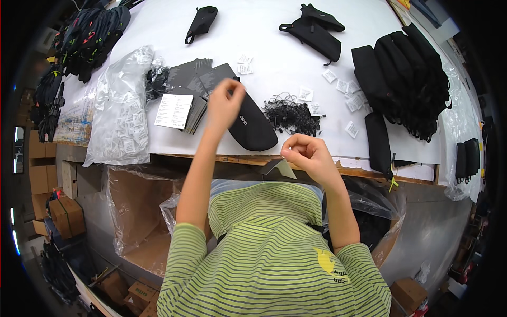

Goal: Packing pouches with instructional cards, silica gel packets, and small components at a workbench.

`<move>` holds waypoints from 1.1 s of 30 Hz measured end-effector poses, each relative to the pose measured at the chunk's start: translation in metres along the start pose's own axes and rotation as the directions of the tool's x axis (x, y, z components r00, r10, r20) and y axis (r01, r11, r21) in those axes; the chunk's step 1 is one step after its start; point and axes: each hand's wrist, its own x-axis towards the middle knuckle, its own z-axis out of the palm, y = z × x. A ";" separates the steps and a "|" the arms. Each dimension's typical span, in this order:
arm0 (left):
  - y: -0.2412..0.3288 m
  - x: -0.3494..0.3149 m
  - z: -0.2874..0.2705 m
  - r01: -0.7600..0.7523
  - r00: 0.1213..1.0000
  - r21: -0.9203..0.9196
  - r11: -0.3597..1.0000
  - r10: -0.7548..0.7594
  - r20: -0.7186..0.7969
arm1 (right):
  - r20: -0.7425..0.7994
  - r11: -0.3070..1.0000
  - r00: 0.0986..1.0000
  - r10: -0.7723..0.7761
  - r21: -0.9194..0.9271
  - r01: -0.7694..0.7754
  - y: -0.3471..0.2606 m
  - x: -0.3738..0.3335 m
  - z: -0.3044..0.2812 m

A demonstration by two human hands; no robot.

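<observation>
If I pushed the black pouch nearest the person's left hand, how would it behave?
The black pouch probably flexes but partly keeps shape, given its smooth outline. Lying flat, it seems unlikely to roll. Its matte surface may resist sliding.

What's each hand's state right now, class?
Left hand: curled over the black pouch; whether it grips anything cannot be told.
Right hand: closed in a pinch, apparently holding the folded card hanging below.

Lettering (243,120) marks the black pouch (257,128) — and shirt (264,248).
</observation>
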 end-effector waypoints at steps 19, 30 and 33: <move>0.061 0.020 -0.044 -0.120 0.992 -0.496 0.860 0.079 -0.103 | -0.263 0.816 0.944 -0.199 0.489 0.308 -0.011 0.007 -0.011; 0.091 -0.084 -0.013 -0.123 0.921 -0.295 0.948 0.220 0.323 | -0.251 0.740 0.932 -0.260 0.569 0.359 -0.032 0.019 0.003; 0.087 -0.099 0.001 -0.017 0.946 -0.353 0.935 0.130 0.298 | -0.307 0.659 0.926 -0.219 0.653 0.373 -0.027 0.023 0.006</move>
